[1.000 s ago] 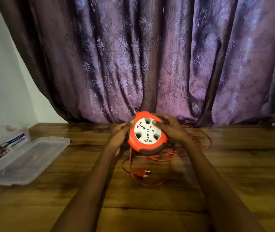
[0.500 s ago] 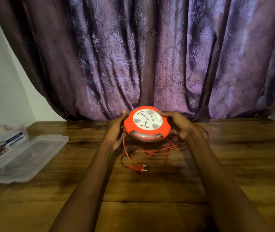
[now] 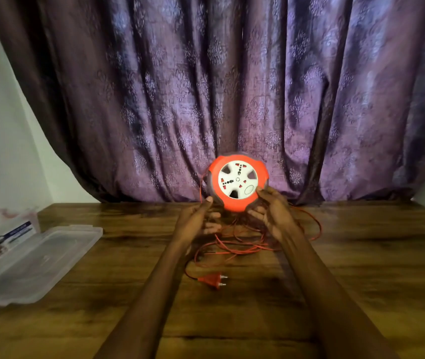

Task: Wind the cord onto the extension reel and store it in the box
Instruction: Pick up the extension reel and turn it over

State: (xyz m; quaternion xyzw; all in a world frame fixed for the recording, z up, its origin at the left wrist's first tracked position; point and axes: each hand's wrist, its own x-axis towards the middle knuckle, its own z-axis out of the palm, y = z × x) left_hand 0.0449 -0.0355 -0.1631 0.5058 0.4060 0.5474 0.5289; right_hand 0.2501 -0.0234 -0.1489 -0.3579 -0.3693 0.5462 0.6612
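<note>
**Holding the reel upright above the far edge of the counter**

Holding the round orange extension reel with the white socket face (image 3: pixel 237 183) up off the wooden counter (image 3: pixel 361 255), you have it tipped so the socket face looks back at you, in front of the purple patterned curtain (image 3: pixel 232 86) and just above the counter's far edge. Your right hand (image 3: pixel 274 216) grips the reel at its lower right rim, thumb on the orange front and fingers curled beneath it. Your left hand (image 3: pixel 197 220) sits at the lower left of the reel with its thumb raised against the grey side; its fingers are blurred, so I cannot tell whether they grasp the reel or the cord.

The thin orange cord (image 3: pixel 245 244) is mostly unwound: one strand runs down from the reel's left side, and loose loops lie on the counter under and between your hands, with one wide loop reaching out toward the right. The cord ends in the orange two-pin plug (image 3: pixel 212 279), which lies flat on the counter nearer to you than the loops, between your forearms, pins pointing right.

The clear plastic box (image 3: pixel 32 263), shallow and rectangular, rests at the counter's left edge, well apart from the reel. A printed card or packet (image 3: pixel 4 242) lies just beside it at the far left, partly cut off by the frame.
</note>
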